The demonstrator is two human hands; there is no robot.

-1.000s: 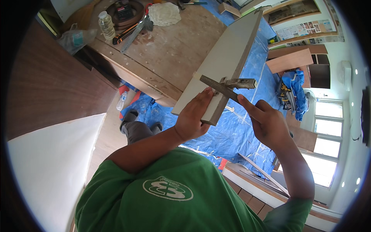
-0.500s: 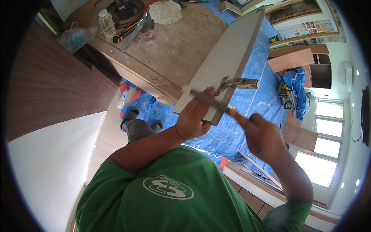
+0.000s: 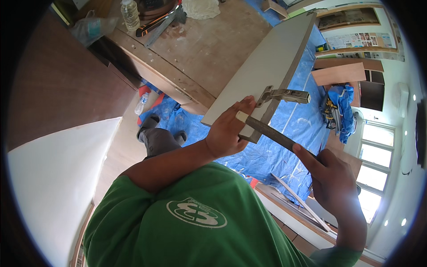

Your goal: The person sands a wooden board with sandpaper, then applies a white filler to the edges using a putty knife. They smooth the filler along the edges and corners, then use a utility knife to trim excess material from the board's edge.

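A pale cabinet door lies at a slant over the edge of the workbench, its near end jutting toward me. A metal cup hinge is fitted near that end and sticks out past the long right edge. My left hand is closed round the near end, fingers on top beside the hinge. In my right hand is a long flat file, the forefinger stretched along it. The file's pale tip rests over the door's near right corner, close to my left fingers. Its rear end is hidden in my grip.
On the workbench lie a utility knife, a metal ruler and a clear bottle. Blue sheeting covers the floor below. A brown panel stands at left; wood strips lie at lower right.
My right hand has drawn the file back toward the lower right, away from the door, so more of its length shows. The left hand keeps its hold. The whole view has shifted slightly.
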